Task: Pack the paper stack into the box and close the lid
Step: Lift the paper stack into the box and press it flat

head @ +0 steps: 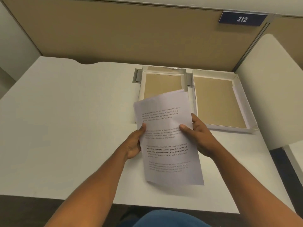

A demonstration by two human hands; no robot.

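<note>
Printed paper stack held tilted above counter, left hand and right hand pinching its side edges, far corner overlapping shallow white box, matching lid just right, brown-lined, broad bare counter leftward

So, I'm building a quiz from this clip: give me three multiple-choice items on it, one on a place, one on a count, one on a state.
1. Where is the paper stack?
A. Flat inside a tray
B. Held above the desk, its far edge over the left tray
C. On the floor

2. How many open cardboard trays lie on the desk?
A. One
B. Two
C. Three

3. What state is the right tray in?
A. Empty, brown bottom showing
B. Full of paper
C. Closed

Answers:
1 B: the left hand and the right hand grip its sides.
2 B: they sit side by side.
3 A: nothing lies inside it.
</note>
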